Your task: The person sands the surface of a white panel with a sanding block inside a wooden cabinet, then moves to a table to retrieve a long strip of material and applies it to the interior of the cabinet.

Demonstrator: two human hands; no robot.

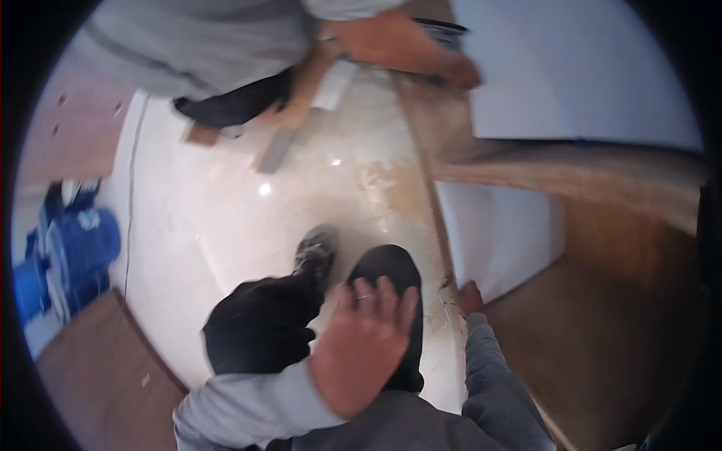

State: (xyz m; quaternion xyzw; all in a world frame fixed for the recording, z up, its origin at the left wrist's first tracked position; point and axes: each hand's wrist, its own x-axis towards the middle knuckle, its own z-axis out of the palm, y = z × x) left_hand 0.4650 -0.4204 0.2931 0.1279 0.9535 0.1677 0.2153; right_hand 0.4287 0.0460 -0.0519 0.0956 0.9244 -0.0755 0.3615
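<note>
My left hand [366, 342] lies over my raised knee, its fingers stretched out and a ring on one of them. Nothing is held in it. At the front edge of an open wooden cabinet [602, 331], my right hand [470, 299] touches the edge beside a white panel [500, 233]. Its fingers are mostly hidden, so I cannot see whether they grip anything. Thin pale strands [446, 312] hang by that hand. Farther off, another person's hand [457, 71] rests near the cabinet's upper part.
A person in grey [218, 45] bends over at the far left. Wood strips [289, 124] lie on the pale floor [210, 203] near them. Blue water jugs [83, 240] stand at the left by a brown board [105, 368]. A cable [130, 218] runs along the floor.
</note>
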